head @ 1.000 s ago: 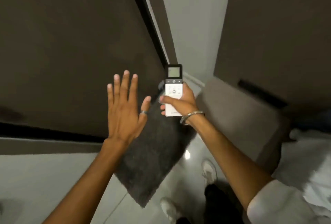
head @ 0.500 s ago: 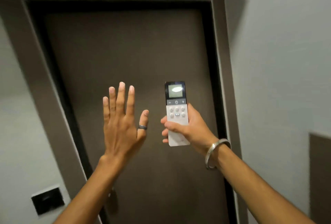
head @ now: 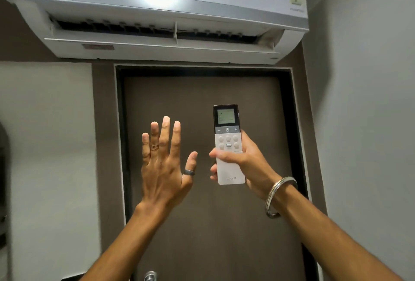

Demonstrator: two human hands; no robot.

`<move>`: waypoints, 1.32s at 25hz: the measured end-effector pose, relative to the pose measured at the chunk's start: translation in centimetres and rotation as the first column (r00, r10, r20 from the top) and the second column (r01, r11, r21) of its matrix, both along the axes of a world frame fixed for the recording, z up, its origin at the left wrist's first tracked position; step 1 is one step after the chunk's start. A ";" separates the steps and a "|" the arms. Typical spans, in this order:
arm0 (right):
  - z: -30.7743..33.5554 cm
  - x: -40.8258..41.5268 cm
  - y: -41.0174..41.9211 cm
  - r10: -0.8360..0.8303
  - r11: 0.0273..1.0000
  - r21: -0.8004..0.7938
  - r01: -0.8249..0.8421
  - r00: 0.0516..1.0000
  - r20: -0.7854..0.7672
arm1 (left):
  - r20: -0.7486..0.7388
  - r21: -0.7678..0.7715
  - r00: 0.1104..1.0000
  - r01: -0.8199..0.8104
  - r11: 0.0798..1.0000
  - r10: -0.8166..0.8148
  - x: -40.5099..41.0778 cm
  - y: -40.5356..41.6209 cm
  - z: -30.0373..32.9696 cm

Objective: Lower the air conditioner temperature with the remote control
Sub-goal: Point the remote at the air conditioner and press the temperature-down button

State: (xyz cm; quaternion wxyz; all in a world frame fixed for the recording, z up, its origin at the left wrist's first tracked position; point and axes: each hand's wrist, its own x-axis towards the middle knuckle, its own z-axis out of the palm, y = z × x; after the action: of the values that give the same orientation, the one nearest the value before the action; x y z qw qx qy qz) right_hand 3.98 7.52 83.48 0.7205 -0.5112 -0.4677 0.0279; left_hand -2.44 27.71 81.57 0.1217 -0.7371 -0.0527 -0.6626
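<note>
A white wall-mounted air conditioner (head: 157,11) hangs above a dark door, its bottom flap open. My right hand (head: 249,163) holds a slim white remote control (head: 228,146) upright, its screen end pointing up toward the unit. My thumb lies across the remote's body just below the round buttons. The screen is lit, with a minus, power and plus key under it. My left hand (head: 164,166) is raised beside the remote, fingers spread, back toward me, holding nothing. It does not touch the remote.
A dark brown door (head: 202,224) in a black frame fills the middle, its metal handle (head: 150,276) at the bottom edge. Grey walls (head: 363,123) stand on both sides, the right one close.
The view has swung up from the floor and mat to the door and then to the air conditioner. Both hands kept their pose, the remote still in my right hand.
</note>
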 end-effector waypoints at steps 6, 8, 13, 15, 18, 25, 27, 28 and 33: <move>-0.1 -0.2 0.2 0.052 0.998 -0.021 -0.053 0.997 -0.053 | -0.013 -0.011 1.000 -0.012 1.000 0.012 -0.4 0.9 -0.4; -0.3 -0.3 0.5 0.038 0.999 -0.009 -0.039 0.998 -0.047 | -0.015 -0.011 1.000 -0.013 1.000 0.012 -0.4 1.0 -0.5; -0.8 0.0 0.7 -0.004 1.000 0.021 0.005 0.999 -0.033 | -0.020 -0.003 0.999 -0.029 1.000 0.028 -0.2 0.8 -0.7; -0.9 0.3 0.7 -0.012 0.999 0.032 0.014 0.999 -0.048 | -0.023 -0.002 0.999 -0.023 1.000 0.023 -0.1 0.7 -0.7; -1.0 0.6 0.3 -0.013 0.999 0.035 0.015 0.998 -0.067 | -0.027 0.000 1.000 -0.017 1.000 0.017 0.2 0.4 -0.9; -1.2 1.1 -0.5 -0.031 0.999 0.033 0.034 0.996 -0.081 | -0.034 0.004 0.999 -0.015 1.000 0.015 1.0 -0.4 -1.2; -1.1 1.2 -0.6 -0.036 0.998 0.043 0.040 0.996 -0.078 | -0.039 0.002 0.999 -0.015 1.000 0.015 1.1 -0.5 -1.1; -1.1 1.2 -0.6 -0.045 0.998 0.043 0.049 0.996 -0.072 | -0.042 0.000 0.999 -0.015 1.000 0.015 1.2 -0.6 -1.1; -1.1 1.2 -0.4 -0.085 0.996 0.026 0.087 0.995 -0.046 | -0.048 0.002 0.998 -0.026 1.000 0.026 1.4 -0.4 -1.4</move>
State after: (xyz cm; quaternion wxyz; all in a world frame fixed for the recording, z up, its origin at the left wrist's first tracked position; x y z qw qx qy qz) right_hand 5.22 7.11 82.41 0.7385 -0.5198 -0.4294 0.0017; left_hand -1.09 27.29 80.21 0.1322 -0.7521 -0.0589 -0.6429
